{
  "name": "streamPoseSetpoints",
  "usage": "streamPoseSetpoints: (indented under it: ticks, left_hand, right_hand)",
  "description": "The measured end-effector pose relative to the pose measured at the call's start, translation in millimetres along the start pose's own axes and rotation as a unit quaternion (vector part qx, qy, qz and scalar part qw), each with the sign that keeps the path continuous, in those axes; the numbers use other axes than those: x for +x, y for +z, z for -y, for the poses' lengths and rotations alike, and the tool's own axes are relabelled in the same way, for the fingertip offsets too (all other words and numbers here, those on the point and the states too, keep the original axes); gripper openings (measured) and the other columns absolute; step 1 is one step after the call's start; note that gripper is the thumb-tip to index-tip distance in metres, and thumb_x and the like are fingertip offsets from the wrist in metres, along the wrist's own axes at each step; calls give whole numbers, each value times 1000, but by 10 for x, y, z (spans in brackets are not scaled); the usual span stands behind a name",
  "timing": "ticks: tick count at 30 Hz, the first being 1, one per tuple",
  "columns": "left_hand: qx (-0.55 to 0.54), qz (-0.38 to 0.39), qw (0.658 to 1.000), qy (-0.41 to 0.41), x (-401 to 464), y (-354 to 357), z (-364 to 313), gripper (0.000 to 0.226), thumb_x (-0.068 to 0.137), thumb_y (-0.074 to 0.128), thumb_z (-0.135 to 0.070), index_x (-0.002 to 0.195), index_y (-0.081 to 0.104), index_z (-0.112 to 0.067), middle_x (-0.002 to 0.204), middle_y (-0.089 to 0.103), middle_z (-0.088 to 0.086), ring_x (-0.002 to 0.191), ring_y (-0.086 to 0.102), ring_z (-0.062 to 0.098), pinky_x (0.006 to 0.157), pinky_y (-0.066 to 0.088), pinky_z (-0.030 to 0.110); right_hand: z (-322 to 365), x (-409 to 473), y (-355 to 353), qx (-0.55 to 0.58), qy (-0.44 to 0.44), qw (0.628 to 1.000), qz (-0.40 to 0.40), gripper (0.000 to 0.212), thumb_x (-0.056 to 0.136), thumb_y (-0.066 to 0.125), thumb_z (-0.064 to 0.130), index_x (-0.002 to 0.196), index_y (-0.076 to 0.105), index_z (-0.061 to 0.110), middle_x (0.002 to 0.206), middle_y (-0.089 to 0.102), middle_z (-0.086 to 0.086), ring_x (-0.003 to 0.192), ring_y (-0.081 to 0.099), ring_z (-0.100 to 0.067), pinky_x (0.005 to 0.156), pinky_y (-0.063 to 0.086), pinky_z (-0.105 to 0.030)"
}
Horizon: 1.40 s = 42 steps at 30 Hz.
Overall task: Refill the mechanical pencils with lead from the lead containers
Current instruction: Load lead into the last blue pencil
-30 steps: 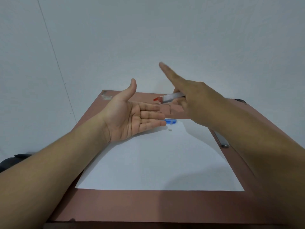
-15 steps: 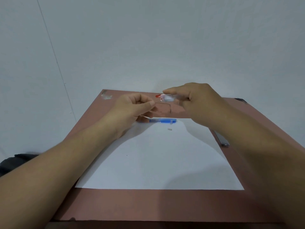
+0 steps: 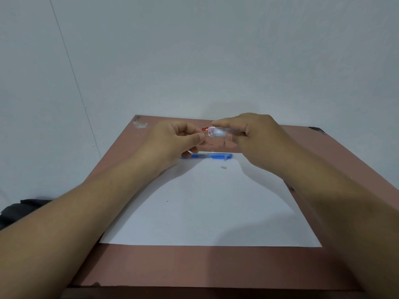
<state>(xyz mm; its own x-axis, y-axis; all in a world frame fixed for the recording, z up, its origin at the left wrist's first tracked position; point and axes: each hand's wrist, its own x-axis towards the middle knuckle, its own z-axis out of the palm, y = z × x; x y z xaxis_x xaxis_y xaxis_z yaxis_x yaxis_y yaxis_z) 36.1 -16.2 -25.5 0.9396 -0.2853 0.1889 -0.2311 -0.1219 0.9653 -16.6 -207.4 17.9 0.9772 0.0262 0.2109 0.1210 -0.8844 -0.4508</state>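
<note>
Lead container held level above the table, red-capped mouth aimed at the left hand.

Brown table (image 3: 194, 266), white paper sheet (image 3: 211, 208); right hand (image 3: 250, 137) closed round the clear lead container (image 3: 217, 132), long axis left-right; left hand (image 3: 174, 139) pinched narrow just beside its mouth, contents too small to tell. Blue mechanical pencil (image 3: 207, 156) flat below, parallel, nearer the left hand; small white piece (image 3: 224, 167) beside.

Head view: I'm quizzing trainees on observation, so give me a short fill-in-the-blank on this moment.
1. The clear lead container is held in the ____ hand.
2. The blue mechanical pencil lies at the far edge of the white ____.
3. The container's open cap is ____.

Missing words: right; paper; red
</note>
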Motion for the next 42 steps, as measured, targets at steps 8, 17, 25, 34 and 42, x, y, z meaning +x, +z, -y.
streamPoseSetpoints:
  ticks: [8,17,25,34,42]
  left_hand:
    - [22,-2,1000,3,23,-20,37,10,91,73,-13,81,74,-16,81,77,1,67,67,13,66,56,30]
    - [26,-3,1000,9,31,-22,39,12,90,73,-13,79,74,-17,80,77,2,67,66,14,64,54,30]
    - [40,0,999,13,27,-14,44,9,90,74,-16,81,76,-18,83,77,4,69,67,13,69,57,32]
    - [55,-7,998,19,35,-8,49,15,93,70,-15,79,73,-17,72,74,-3,65,65,11,70,56,36]
    - [103,-14,994,34,17,-32,45,19,99,62,-18,82,69,-17,66,69,-12,63,62,5,64,54,27]
  right_hand:
    - [-5,-53,10,-6,-11,1000,2,49,105,49,8,136,61,45,122,62,6,104,61,-20,90,53,-33]
    - [-93,-66,53,29,-26,999,-11,38,105,55,19,132,64,45,119,64,8,104,61,-16,91,52,-32]
    - [-99,-88,64,42,-24,999,-12,38,105,57,20,131,64,46,126,64,10,105,61,-15,92,51,-30]
    - [-85,-107,50,50,-17,999,-10,42,105,54,16,130,64,47,119,62,12,97,62,-16,85,51,-30]
    - [-129,-125,52,85,-9,996,-29,46,102,55,12,125,66,50,111,66,15,74,56,-5,61,41,-12]
